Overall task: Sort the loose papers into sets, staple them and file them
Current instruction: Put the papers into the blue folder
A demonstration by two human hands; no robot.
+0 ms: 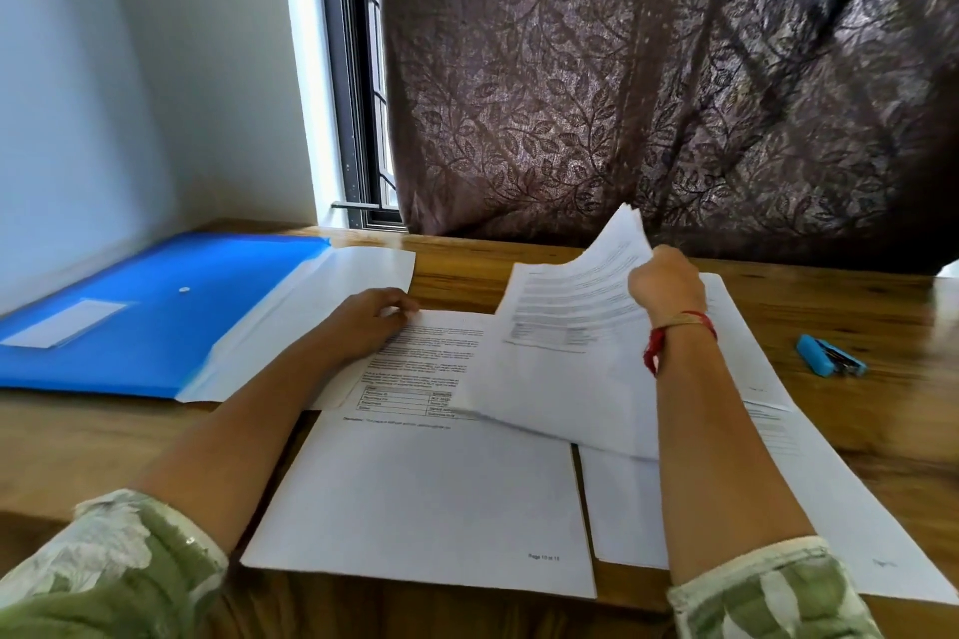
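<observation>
Fingers (pixel 672 258) of the right hand (pixel 667 285): curled, pinching the far edge of the lifted sheets (pixel 565 322). I see these raised at a slant right of centre, with their near edge drooping over the papers below. Red thread (pixel 655 345) is tied round that wrist.

Fingers (pixel 399 301) of the left hand (pixel 371 319): loosely bent, tips on the top left corner of the printed pages (pixel 420 493). I cannot tell whether they pinch the corner or only rest there.

Printed pages: flat, bottom centre, text and a small grid near the top, page number at lower right. The upper right part is covered by the lifted sheets.

Second pile (pixel 856 509): flat, lower right, just beside the printed pages, passing under the right forearm.

Blue folder (pixel 145 311): flat, left of frame, with a snap button and a white label. White sheets (pixel 342 291) stick out of its right side, beneath the left forearm.

Blue stapler (pixel 830 355): lying on the wooden table (pixel 908 410), right of frame, apart from the papers.

Leaf-patterned curtain (pixel 622 93): upper right. Window (pixel 363 68): upper centre, left of the curtain.
</observation>
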